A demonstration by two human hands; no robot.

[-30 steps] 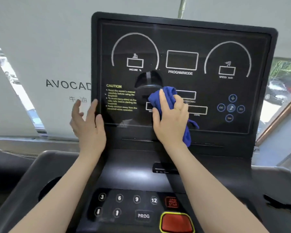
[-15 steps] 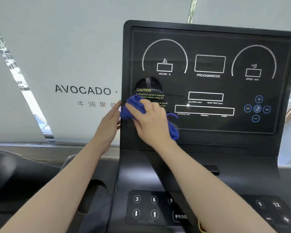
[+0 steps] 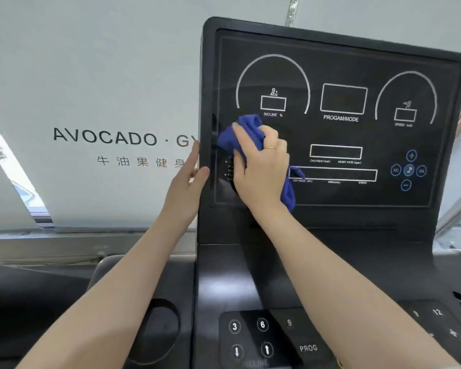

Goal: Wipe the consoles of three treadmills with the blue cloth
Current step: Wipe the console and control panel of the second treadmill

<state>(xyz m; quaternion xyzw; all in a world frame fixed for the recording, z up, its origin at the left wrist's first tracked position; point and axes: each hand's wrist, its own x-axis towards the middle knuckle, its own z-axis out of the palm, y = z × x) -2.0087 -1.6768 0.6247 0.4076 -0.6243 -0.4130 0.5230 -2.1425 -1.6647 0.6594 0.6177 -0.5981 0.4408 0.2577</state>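
Note:
A black treadmill console (image 3: 341, 62) with white dial outlines stands upright in front of me. My right hand (image 3: 261, 169) presses a bunched blue cloth (image 3: 246, 133) flat against the console's left part, just under the incline dial, covering the yellow caution text. A tail of the cloth hangs below my wrist. My left hand (image 3: 188, 179) rests with straight fingers against the console's left edge, thumb on the front face, holding nothing.
Below the screen lies a keypad (image 3: 250, 338) with number, arrow and PROG buttons. A round cup recess (image 3: 157, 331) sits at lower left. A white wall panel with lettering (image 3: 123, 137) stands behind, and windows show at both sides.
My right hand has slid the cloth from the screen's middle to its left part and then slightly upward. My left hand stays on the left edge. The view has shifted left.

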